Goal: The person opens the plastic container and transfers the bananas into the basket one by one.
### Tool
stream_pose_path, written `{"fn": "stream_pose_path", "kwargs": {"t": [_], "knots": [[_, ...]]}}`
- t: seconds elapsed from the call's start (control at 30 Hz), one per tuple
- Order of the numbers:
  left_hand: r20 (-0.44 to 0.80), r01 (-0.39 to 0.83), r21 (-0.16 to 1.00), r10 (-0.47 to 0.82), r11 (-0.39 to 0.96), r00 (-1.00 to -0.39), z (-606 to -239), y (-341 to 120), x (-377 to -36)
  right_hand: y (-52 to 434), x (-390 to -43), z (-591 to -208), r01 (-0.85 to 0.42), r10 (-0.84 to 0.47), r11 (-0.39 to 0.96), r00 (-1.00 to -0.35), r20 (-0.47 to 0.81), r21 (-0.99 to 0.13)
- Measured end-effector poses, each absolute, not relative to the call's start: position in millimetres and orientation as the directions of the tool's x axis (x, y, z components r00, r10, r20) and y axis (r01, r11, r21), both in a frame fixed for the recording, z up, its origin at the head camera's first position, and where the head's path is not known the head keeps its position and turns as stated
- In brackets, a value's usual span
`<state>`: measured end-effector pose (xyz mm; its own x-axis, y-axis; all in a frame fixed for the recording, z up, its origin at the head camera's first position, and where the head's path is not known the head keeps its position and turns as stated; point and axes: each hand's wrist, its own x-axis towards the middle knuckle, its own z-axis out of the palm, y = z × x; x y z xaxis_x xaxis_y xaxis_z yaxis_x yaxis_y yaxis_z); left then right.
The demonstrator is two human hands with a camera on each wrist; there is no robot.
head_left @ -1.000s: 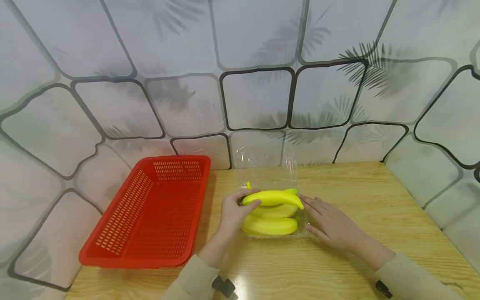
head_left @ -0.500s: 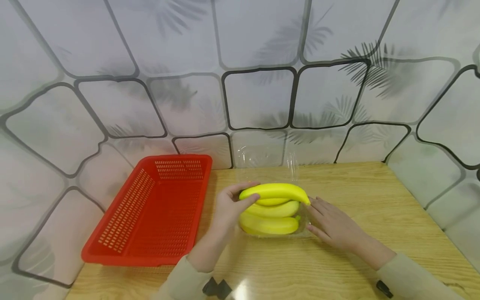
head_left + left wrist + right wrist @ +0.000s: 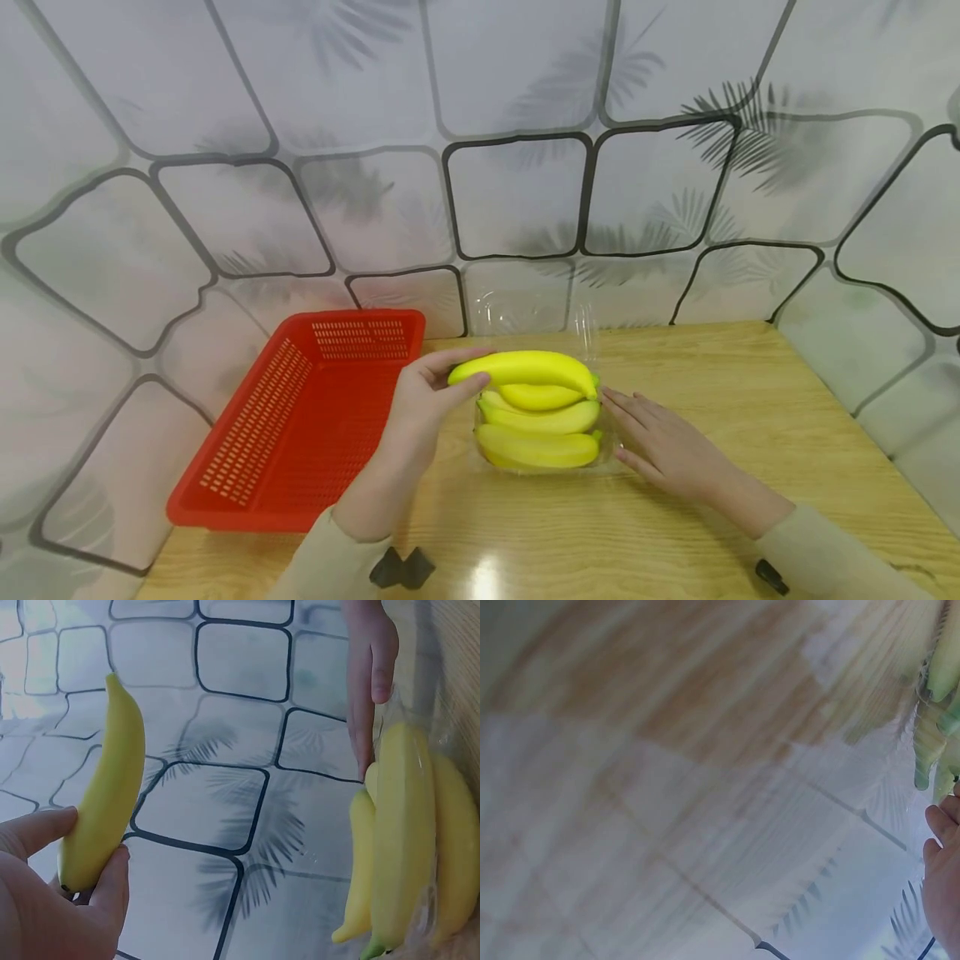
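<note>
While the right hand (image 3: 667,448), fingers nearly straight, perhaps touches the clear box (image 3: 611,446) (a useful brace), the left hand (image 3: 418,407) pinches one banana (image 3: 525,367) by its end above the other bananas (image 3: 536,448); best held level, clear of the raised lid (image 3: 525,318).

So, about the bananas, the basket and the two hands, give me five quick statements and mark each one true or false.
1. The left hand holds a banana. True.
2. The right hand also grips a banana. False: its fingers are extended, at the side of the clear container.
3. The container's lid is closed. False: the lid is raised at the back.
4. Other bananas lie in the container. True.
5. The red basket is nearer the right hand than the left. False: the left hand is nearer it.
</note>
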<state>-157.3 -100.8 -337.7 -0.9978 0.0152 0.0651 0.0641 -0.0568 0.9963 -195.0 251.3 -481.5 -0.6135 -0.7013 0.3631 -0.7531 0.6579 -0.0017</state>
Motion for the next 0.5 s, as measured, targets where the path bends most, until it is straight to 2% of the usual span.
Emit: {"fn": "stream_pose_path", "kwargs": {"t": [0.2, 0.5], "knots": [[0.041, 0.041, 0.999, 0.026, -0.002, -0.999, -322, -121, -156, 251, -194, -479, -0.748, -0.698, 0.664, -0.623, 0.353, -0.007], [0.028, 0.025, 0.995, -0.031, 0.100, -0.999, -307, -150, -161, 250, -194, -478, -0.746, -0.699, 0.666, -0.624, 0.350, -0.002]]}}
